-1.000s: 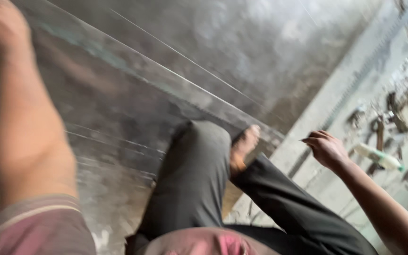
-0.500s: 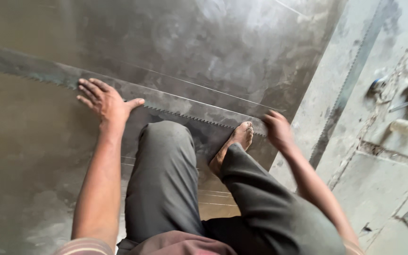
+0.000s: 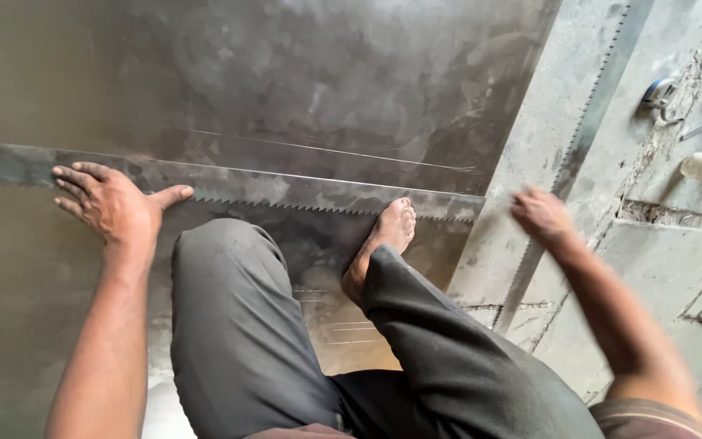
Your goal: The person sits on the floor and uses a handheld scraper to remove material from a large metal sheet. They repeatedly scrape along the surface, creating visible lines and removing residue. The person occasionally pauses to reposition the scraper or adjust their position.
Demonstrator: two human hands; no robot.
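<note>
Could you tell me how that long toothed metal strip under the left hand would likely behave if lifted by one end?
The toothed strip is long, thin and flat, so it would probably sag and wobble. Its bare metal face looks smooth, likely slippery. The left hand and a foot press it onto the metal sheet, suggesting it slides easily.

— Left hand?
— Left hand (image 3: 111, 203) flat, palm down, fingers spread, thumb angled out to the side. Forearm straight, reaching forward from the lower left.
— Right hand?
— Right hand (image 3: 539, 215) blurred, extended forward on the right side; finger pose can't be told. Forearm runs back to the lower right corner.
— Legs?
— Knee (image 3: 221, 244) bent up between the arms; bare foot (image 3: 387, 236) forward, toes pointing ahead.
</note>
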